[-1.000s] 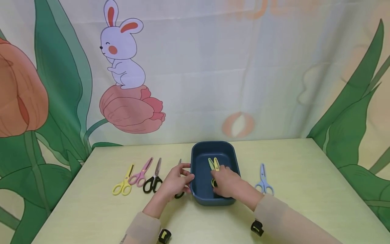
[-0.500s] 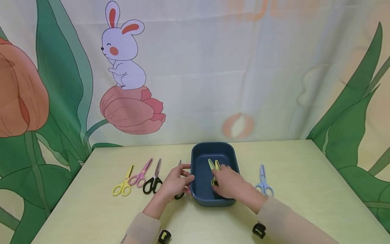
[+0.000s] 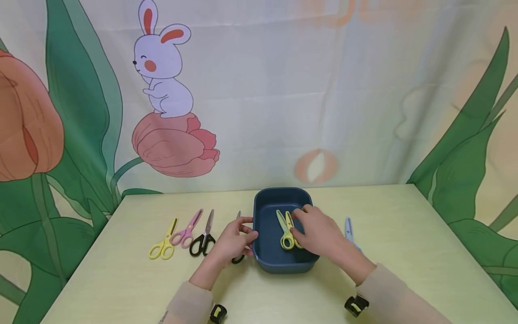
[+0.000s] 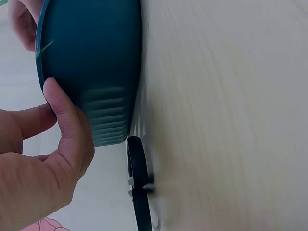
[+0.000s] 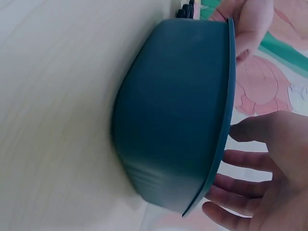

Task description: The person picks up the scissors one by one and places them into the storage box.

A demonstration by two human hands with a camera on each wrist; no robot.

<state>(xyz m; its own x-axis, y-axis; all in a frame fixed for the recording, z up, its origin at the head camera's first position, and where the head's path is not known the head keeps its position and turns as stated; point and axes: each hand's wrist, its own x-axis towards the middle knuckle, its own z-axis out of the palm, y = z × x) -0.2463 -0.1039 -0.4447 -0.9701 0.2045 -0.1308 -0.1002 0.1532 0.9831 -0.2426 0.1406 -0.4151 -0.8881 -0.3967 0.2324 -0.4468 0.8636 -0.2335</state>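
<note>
A dark blue plastic box (image 3: 267,258) stands in the middle of the table in the head view. My left hand (image 3: 234,240) grips its left rim, the thumb over the edge and the fingers against the outer wall (image 4: 91,62). Inside lie green scissors (image 3: 281,219) and yellow scissors (image 3: 288,220), side by side, blades pointing away from me. Over the right part of the box is my right hand (image 3: 319,229), fingers loosely spread with nothing held. It partly covers the yellow scissors' handle. In the right wrist view, the box's rim partly hides the fingertips of my right hand (image 5: 274,168).
Left of the box lie yellow scissors (image 3: 162,249), pink scissors (image 3: 185,236) and black scissors (image 3: 207,234). Another black pair (image 3: 238,260) is partly hidden by my left hand. Light blue scissors (image 3: 349,227) lie right of the box, partly behind my right forearm. A printed curtain (image 3: 251,112) hangs behind the table.
My right hand has let go of the scissors in the box and moved up and right, uncovering more of their handles. My left hand stays on the rim.
</note>
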